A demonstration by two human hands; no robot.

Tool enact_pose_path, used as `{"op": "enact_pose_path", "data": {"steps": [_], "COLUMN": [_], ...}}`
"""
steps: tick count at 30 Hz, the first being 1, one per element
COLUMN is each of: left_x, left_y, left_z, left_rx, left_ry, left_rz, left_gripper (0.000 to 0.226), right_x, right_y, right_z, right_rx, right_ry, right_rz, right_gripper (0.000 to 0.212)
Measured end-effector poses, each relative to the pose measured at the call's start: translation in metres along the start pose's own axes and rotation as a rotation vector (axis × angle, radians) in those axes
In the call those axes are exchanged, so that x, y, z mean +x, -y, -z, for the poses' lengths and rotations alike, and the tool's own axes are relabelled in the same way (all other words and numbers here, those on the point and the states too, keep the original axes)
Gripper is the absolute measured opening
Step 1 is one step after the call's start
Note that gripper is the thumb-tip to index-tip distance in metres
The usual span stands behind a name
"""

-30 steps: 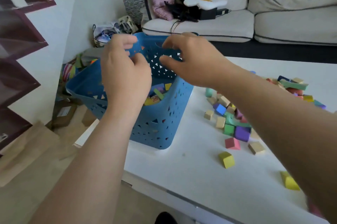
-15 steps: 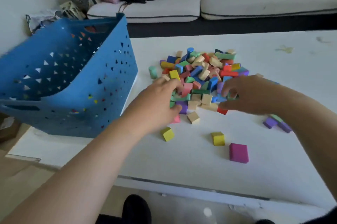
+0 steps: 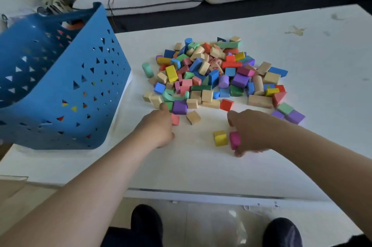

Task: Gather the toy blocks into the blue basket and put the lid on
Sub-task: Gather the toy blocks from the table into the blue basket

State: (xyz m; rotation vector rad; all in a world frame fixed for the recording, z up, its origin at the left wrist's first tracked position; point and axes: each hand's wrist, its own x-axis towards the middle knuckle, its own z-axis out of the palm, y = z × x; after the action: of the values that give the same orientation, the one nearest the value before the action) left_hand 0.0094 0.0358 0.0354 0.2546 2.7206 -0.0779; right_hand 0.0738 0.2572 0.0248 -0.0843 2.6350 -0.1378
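Both hands have drawn back toward the near edge of the table since half a second ago, leaving the pile for the loose pieces in front of it. Right hand (image 3: 252, 132) now cups the magenta block (image 3: 234, 139): thumb below it, fingers curled above, the block seated between them at the hand's 9 o'clock side. Whether the block is lifted or resting on the white table (image 3: 201, 162) cannot be told. A yellow block (image 3: 220, 138) stands just beside the magenta one, at its 9 o'clock, touching or nearly so.

Left hand (image 3: 158, 128) is curled narrow, knuckles up, with one finger extended toward 12 o'clock against the green and purple pieces at the pile's near edge. A pink block (image 3: 175, 119) sits at the hand's 2 o'clock, touching the fingers; whether it is gripped cannot be told. A tan block (image 3: 193, 117) lies apart, further along at 3 o'clock.

Main heap of toy blocks (image 3: 213, 73) lies at 12 o'clock from both hands, mid-table. Blue basket (image 3: 66, 94) sits tilted at the table's 9 o'clock edge, with coloured pieces visible through its triangular holes. No lid is on it.
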Motion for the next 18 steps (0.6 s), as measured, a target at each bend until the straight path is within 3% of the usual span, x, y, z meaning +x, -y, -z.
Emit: {"op": "enact_pose_path", "data": {"steps": [3,7,9,13,16,18], "left_x": [0.006,0.01,0.013,0.022,0.029,0.033], "left_y": [-0.001,-0.005,-0.006,-0.008,-0.003,0.003], "left_z": [-0.004,-0.01,-0.014,-0.018,-0.019,-0.022], "left_rx": [-0.13,-0.167,-0.175,-0.177,-0.107,-0.033], "left_ry": [-0.047,-0.073,-0.085,-0.121,-0.268,-0.376], "left_rz": [0.015,0.008,0.041,0.091,0.085,0.053], "left_gripper": [0.06,0.062,0.067,0.086,0.104,0.117], "right_x": [0.008,0.024,0.034,0.05,0.062,0.073], "right_y": [0.005,0.028,0.04,0.049,0.045,0.037], "right_z": [-0.002,-0.009,-0.011,-0.013,-0.013,-0.01], "right_rx": [0.083,0.112,0.135,0.187,0.118,0.008], "right_ry": [-0.094,-0.148,-0.226,-0.414,-0.552,-0.554], "right_rz": [0.027,0.051,0.003,-0.093,-0.048,0.001], "right_gripper": [0.091,0.052,0.047,0.066,0.083,0.102]}}
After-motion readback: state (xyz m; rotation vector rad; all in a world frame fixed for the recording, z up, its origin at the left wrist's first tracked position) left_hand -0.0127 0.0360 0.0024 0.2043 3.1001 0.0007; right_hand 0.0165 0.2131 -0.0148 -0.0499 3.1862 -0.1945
